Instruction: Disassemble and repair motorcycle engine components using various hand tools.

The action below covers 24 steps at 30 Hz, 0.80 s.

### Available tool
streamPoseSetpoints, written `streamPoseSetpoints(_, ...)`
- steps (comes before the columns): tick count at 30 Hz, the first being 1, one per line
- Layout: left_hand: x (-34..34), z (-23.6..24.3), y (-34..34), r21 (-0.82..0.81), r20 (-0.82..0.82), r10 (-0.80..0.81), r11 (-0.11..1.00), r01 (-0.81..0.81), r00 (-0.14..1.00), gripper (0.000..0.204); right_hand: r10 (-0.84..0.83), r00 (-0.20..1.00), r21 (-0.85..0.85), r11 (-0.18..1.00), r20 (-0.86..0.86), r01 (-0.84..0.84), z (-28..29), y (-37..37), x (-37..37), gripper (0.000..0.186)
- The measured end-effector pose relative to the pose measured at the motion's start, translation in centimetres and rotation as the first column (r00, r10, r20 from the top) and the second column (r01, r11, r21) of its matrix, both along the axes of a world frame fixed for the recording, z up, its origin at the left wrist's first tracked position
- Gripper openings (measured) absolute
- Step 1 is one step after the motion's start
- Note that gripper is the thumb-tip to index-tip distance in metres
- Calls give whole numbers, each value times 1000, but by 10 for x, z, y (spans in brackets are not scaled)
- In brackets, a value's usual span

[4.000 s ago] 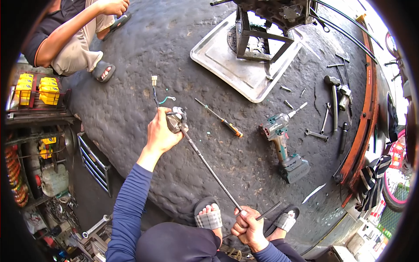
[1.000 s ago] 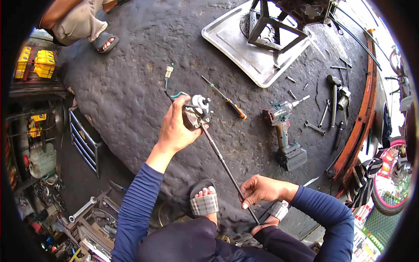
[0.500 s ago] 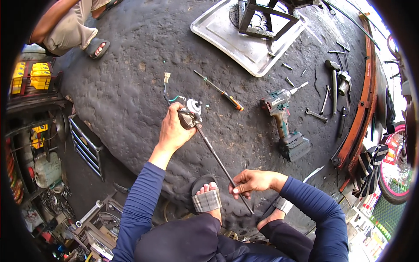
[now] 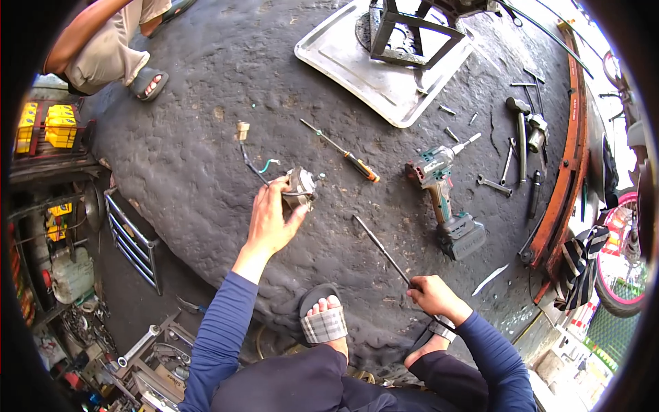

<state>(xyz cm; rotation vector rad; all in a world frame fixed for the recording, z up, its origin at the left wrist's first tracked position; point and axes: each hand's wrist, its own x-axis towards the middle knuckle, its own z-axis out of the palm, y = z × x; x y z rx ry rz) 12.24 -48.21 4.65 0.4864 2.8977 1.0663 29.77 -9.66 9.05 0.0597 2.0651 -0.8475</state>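
My left hand is closed around a small round silver-and-dark metal part, its exact kind unclear. A dark cable with a pale connector and a short green wire trail from it over the ground. My right hand grips a long thin metal rod near its lower end. The rod slants up and left, its far tip free and apart from the metal part. Beyond the hands lies a screwdriver with an orange and black handle.
A cordless driver lies right of centre. Wrenches, a hammer and bolts sit farther right, beside an orange metal beam. A metal tray bears a black frame. Another person's sandalled foot is at upper left.
The rod's tip has come away from the metal part; my right hand has moved right and up with it. My left hand has turned the metal part and lowered it slightly.
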Motion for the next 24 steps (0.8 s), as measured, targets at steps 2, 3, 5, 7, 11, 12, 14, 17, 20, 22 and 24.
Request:
streamPoseSetpoints(2,3,0,2,59,-24,26,998,-25,999,33,40,999,20,999,-11,-39,-1,4,1,18)
streamPoseSetpoints(3,4,-1,3,96,-23,36,995,-33,999,30,61,998,51,997,-2,-61,-1,5,1,17)
streamPoseSetpoints(5,7,0,4,160,39,86,983,-91,996,23,163,984,124,980,-66,-154,1,4,-2,20)
streamPoseSetpoints(7,8,2,6,205,88,91,973,-108,992,20,268,961,221,943,-69,-248,6,0,-8,22)
streamPoseSetpoints(11,-2,11,13,185,63,-2,983,-10,998,17,431,867,373,869,-250,-325,11,-17,-26,29)
streamPoseSetpoints(12,-7,14,16,121,19,-25,992,23,1000,17,423,862,355,880,-280,-317,8,-21,-32,32)
streamPoseSetpoints(14,-16,20,22,202,64,-27,979,14,998,17,440,859,395,860,-260,-321,-4,-31,-39,34)
streamPoseSetpoints(17,-40,28,18,340,105,-18,940,-19,994,17,468,821,479,831,-326,-284,-25,-31,-42,19)
streamPoseSetpoints(20,-80,30,-8,350,60,83,932,-99,995,19,452,789,488,843,-417,-225,-37,-12,-35,6)
streamPoseSetpoints(22,-118,23,-34,334,203,128,923,-192,971,19,417,794,454,867,-443,-203,-37,1,-24,12)
streamPoseSetpoints(24,-145,10,-59,318,277,179,910,-266,944,19,367,823,438,884,-433,-163,-35,9,-12,17)
